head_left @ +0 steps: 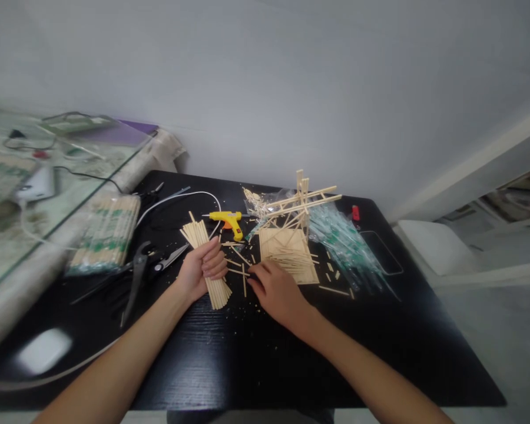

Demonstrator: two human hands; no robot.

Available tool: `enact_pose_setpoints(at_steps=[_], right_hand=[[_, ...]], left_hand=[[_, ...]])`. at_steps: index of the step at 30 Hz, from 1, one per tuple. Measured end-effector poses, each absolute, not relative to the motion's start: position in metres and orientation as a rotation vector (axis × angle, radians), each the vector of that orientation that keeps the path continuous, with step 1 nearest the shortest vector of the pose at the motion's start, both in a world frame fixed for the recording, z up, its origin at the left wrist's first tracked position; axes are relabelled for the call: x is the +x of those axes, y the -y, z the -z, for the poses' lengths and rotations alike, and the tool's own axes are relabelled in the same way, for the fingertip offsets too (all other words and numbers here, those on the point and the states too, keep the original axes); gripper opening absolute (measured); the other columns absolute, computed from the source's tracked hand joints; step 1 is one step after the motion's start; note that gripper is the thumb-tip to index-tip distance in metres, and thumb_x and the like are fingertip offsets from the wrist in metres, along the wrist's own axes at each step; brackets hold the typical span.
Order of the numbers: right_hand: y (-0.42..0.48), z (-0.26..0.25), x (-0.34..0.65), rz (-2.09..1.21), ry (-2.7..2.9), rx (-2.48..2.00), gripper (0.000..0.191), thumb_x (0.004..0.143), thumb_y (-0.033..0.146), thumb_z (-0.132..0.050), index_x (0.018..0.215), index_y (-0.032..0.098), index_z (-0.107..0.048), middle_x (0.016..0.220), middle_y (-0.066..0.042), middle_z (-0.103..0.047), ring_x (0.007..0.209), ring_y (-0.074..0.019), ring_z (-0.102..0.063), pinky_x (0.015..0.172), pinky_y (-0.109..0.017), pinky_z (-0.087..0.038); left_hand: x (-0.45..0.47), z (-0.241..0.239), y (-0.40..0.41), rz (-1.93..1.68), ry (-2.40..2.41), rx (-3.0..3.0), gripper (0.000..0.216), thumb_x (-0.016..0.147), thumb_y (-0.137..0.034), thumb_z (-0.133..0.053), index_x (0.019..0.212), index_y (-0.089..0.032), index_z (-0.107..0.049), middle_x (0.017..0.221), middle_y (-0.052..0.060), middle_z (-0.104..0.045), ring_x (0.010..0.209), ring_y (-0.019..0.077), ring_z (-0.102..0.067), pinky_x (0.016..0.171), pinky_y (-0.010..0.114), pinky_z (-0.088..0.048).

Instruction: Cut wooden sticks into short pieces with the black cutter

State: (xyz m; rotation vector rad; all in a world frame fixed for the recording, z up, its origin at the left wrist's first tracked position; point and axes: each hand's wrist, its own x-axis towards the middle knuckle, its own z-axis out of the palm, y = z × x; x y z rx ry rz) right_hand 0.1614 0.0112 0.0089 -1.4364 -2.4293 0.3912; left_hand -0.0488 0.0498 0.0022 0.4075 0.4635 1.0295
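My left hand (pixel 205 268) is wrapped around a thick bundle of wooden sticks (pixel 218 292), which fan out slightly above and below the fist. To its right, my right hand (pixel 277 290) is low over the table with its fingers curved. A small gap shows between thumb and forefinger, and the fingertips are at the end of a loose wooden stick (pixel 236 272). Another short stick (pixel 244 281) lies beside them. Just beyond the right hand is a square panel of sticks (pixel 310 274) with loose sticks on top. A tall stick frame (pixel 304 206) stands behind it.
A yellow glue gun (pixel 229 219) lies behind the bundle. Scissors (pixel 172 258) and pliers (pixel 138 271) are at the left, near a bagged stick pack (pixel 108 229). Green-and-clear plastic wrappers (pixel 342 238) lie right. A white cable (pixel 176 199) crosses the black table (pixel 229 365).
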Motion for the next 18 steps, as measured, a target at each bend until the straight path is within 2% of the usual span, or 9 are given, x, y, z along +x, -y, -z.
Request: enact_pose_setpoints(at_steps=[5,13,18], right_hand=[[-0.019,-0.007,0.13,-0.35,2.506,-1.606,0.014,0.099,0.021,-0.059,0.107,0.012,-0.066,0.107,-0.014,-0.066,0.103,-0.0273,-0.062,0.087,-0.037,-0.051],[-0.007,-0.02,0.13,-0.373,2.617,-1.728,0.021,0.101,0.016,-0.047,0.103,0.009,-0.067,0.101,-0.017,-0.068,0.1,-0.0301,-0.065,0.085,-0.039,-0.051],[0.001,-0.024,0.129,-0.435,2.614,-1.758,0.02,0.1,0.018,-0.049,0.101,0.01,-0.067,0.099,-0.017,-0.069,0.098,-0.0301,-0.066,0.083,-0.038,-0.052]], left_hand=[[-0.049,-0.004,-0.05,-1.031,-0.456,0.414,0.053,0.095,-0.028,-0.06,0.05,-0.02,-0.032,0.04,-0.009,-0.021,0.033,0.0051,-0.02,0.035,0.018,-0.027],[-0.049,-0.003,-0.049,-1.033,-0.445,0.405,0.052,0.095,-0.029,-0.06,0.051,-0.02,-0.035,0.04,-0.009,-0.023,0.032,0.0054,-0.022,0.035,0.018,-0.027],[-0.048,-0.003,-0.048,-1.034,-0.449,0.404,0.052,0.097,-0.029,-0.059,0.051,-0.019,-0.036,0.04,-0.009,-0.024,0.032,0.0053,-0.022,0.035,0.018,-0.027]])
